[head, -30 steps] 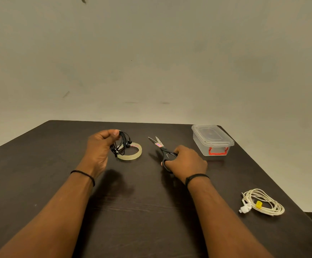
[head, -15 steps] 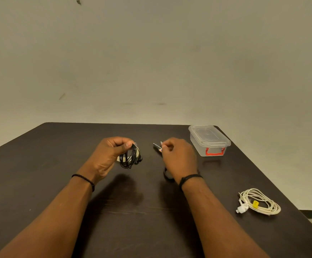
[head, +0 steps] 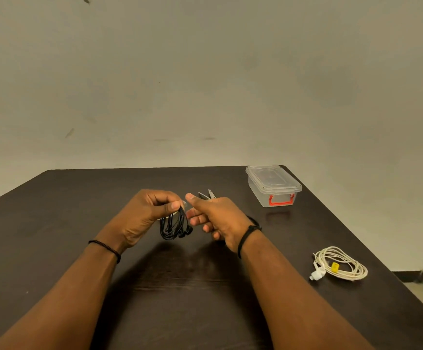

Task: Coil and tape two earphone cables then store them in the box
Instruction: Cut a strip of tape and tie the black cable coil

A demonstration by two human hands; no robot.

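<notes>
My left hand (head: 145, 215) pinches the top of a coiled black earphone cable (head: 175, 227), which hangs just above the dark table. My right hand (head: 218, 218) is close beside it on the right, thumb reaching toward my left thumb. A small pale sliver of tape (head: 184, 202) shows between the two thumbs, held at my right fingertips. A coiled white earphone cable (head: 341, 267) bound with a yellow band lies at the table's right. The clear plastic box (head: 273, 185) with a red latch stands at the back right, lid on.
Scissors (head: 211, 194) lie on the table behind my right hand, only the blade tips and a bit of black handle showing. The tape roll is almost hidden behind the black coil. The table's right edge (head: 382, 263) runs close to the white cable.
My right hand let go of the scissors handle, picked at the blade tip, then moved left to the black coil. My left hand carried the coil rightward, off the tape roll.
</notes>
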